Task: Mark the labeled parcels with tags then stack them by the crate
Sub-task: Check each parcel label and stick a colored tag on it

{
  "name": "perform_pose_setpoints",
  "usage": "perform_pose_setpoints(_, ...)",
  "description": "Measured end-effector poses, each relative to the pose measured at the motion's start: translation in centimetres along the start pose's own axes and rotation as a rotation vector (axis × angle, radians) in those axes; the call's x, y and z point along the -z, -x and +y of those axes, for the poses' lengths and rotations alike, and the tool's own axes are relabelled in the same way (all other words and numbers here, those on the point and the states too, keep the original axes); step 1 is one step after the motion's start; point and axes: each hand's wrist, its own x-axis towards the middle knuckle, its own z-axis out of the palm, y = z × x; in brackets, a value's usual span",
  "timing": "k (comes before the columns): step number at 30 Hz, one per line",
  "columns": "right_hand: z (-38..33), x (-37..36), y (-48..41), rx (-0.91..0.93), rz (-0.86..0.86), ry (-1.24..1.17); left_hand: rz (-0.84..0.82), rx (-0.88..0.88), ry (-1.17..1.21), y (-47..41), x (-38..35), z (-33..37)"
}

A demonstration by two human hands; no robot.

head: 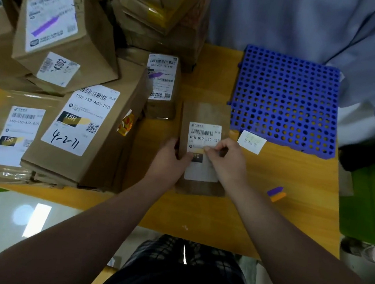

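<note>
The parcel (206, 113) lies flat mid-counter (291, 213), near the blue crate (286, 99) at the far right corner. The left grip (170, 158) clasps its left edge. The right grip (226, 160) pinches a yellow tag (198, 151) onto the label (201, 174) — laid crooked, it could wrinkle, lift, or hide the printed code.

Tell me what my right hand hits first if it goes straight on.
The right hand pinches a yellow tag on the small parcel; past it, probably the purple-tagged parcel, though depth unclear.

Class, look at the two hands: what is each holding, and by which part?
The left hand grips the small brown parcel by its left edge. The right hand pinches a yellow tag by its right end, on the parcel's label.
</note>
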Motion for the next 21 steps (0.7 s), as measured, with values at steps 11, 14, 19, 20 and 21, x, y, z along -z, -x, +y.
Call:
perform_pose_setpoints(11,-1.7,9.4,-5.4,0.133,0.151,-0.058,0.016,-0.205,0.069,-4.7,-3.7,10.7)
perform_pose_setpoints(14,-1.0,12.4,-8.5,0.138,-0.045,0.002,-0.045,-0.081,0.248,-6.8,-5.1,13.6)
perform_pose_setpoints(19,0.4,15.1,-12.7,0.106,-0.507,0.354,-0.18,-0.043,0.154,-10.6,-7.0,15.1)
perform_pose_setpoints(20,0.4,15.2,-13.5,0.116,-0.497,0.382,-0.18,-0.055,0.135,-11.1,-7.1,15.4)
perform_pose_setpoints(21,0.4,15.1,-14.4,0.122,-0.456,0.383,-0.173,-0.067,0.126,-11.8,-7.0,15.6)
